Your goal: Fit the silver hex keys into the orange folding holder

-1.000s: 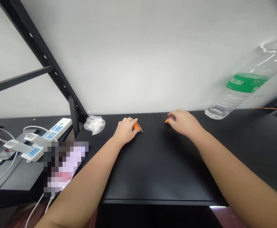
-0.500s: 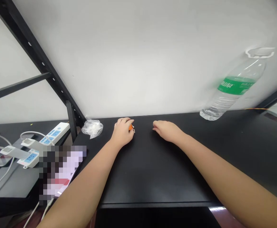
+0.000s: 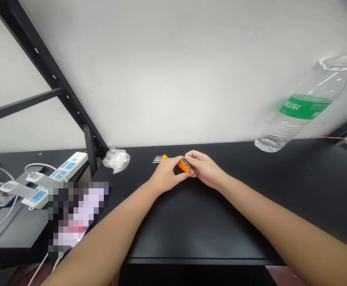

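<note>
My left hand (image 3: 168, 174) is closed over an orange holder (image 3: 184, 166) with several metal keys in it, which looks like a hex key set. Straight metal shafts (image 3: 157, 159) stick out to the left beyond my fingers, beside another orange part of the holder. My right hand (image 3: 203, 167) meets it from the right, with thumb and fingers pinched at the key ends. The middle of the set is hidden under my left hand. Both hands are low over the black table (image 3: 203, 226).
A crumpled clear plastic bag (image 3: 116, 159) lies to the left near the wall. At the back right stands a large water bottle (image 3: 306, 106) with a green label. A power strip (image 3: 69, 167) with plugged-in chargers and a blurred-out lit screen (image 3: 81, 214) lie at the left, beside a black metal frame (image 3: 88, 147).
My left hand has moved right with the orange holder, which now shows more of itself. My right hand has moved left and taken hold of the holder's right end.
</note>
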`<state>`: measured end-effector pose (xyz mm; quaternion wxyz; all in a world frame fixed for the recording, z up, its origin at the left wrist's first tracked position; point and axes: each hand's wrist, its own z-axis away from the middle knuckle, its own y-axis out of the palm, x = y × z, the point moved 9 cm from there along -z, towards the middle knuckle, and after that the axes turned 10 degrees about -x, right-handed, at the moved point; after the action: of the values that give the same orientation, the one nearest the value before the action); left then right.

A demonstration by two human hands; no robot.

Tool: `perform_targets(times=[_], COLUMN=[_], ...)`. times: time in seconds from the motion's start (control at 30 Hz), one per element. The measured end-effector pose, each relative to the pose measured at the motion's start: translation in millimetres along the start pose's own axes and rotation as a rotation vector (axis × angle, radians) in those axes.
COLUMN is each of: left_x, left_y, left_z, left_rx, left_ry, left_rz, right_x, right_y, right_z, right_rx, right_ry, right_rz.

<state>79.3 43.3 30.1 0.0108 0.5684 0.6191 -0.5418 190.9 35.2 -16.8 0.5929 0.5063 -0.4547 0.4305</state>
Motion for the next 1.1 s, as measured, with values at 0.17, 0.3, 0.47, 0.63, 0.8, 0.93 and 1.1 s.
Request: perform_targets(times=[0.17,0.3,0.47,0.63,0.8,0.93,1.1], left_x=[-0.8,-1.0,-6.0,-0.9,2.3,1.5,-0.3], left_y=[1.3,2.4,0.1,5.8,7.5,5.8,7.2], left_z=[-1.4,-0.9,-1.1,-0.3,2.0,2.6,3.0], left_rx=[-0.046,-0.052,-0.055,-0.045,-0.068,-0.08,-0.047], left_ry=[0.017,-0.004,-0.008,-0.08,-0.123,-0.125,-0.119], left_rz=[-0.053,-0.076,-0.026,-0.022,-0.007,-0.01,-0.02], right_x=[6.4,14.5,8.5,3.6,-3.8,7.1,13.9], right_y=[-11.3,-6.7,-10.8,-16.5,-12.9,-14.1,-21.8], right_z=[-0.8,2.7,2.8,1.9,0.8,3.2,-0.6], right_rx=[-0.22,-0.243,-0.275,-0.347,-0.315,-0.33,-0.35], right_ry=[-0.171,-0.279,-0.228,-0.23,-0.127,-0.189,-0.186], right_rz=[0.376,0.414,0.273,0.205,0.084,0.034,-0.104])
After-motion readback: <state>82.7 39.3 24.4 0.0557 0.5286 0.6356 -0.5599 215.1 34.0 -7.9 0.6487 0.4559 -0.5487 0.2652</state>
